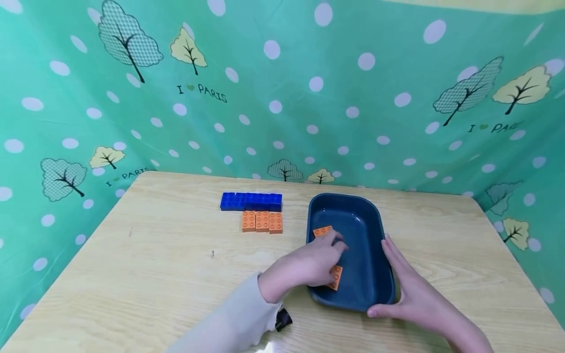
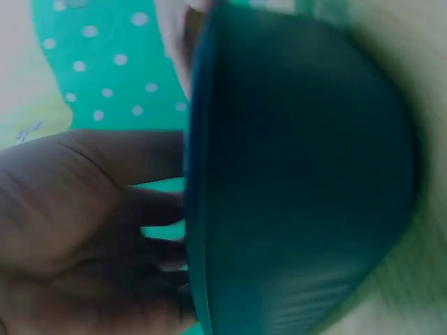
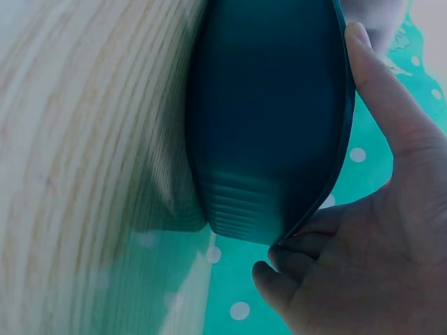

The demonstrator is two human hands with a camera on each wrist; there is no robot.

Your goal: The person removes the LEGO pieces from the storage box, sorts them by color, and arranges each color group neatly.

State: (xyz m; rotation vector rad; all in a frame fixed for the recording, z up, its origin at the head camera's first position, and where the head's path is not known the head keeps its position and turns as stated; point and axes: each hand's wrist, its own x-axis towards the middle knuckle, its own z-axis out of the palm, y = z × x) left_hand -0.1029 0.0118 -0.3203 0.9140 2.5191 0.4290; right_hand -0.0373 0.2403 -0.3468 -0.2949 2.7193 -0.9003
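Observation:
A dark blue rectangular plastic tub (image 1: pixel 362 235) stands on the table in the head view. Over its left rim reaches my left hand (image 1: pixel 315 262), thumb and fingers apart and bent down inside. One orange toy brick (image 1: pixel 323 230) lies beyond those fingers, and another orange brick (image 1: pixel 337 278) is beside the thumb, partly covered. The left wrist view shows the fingers crossing the rim, their tips hidden. My right hand (image 1: pixel 412 291) holds the tub at its near right corner, thumb on the near side and fingers along the right side; the right wrist view (image 3: pixel 377 237) shows this grip.
Left of the tub, a row of blue bricks (image 1: pixel 251 201) sits behind three orange bricks (image 1: pixel 262 221) on the wooden table (image 1: pixel 167 274). A small black object (image 1: pixel 283 319) is by the left cuff. A green dotted cloth (image 1: pixel 282 88) hangs behind the table.

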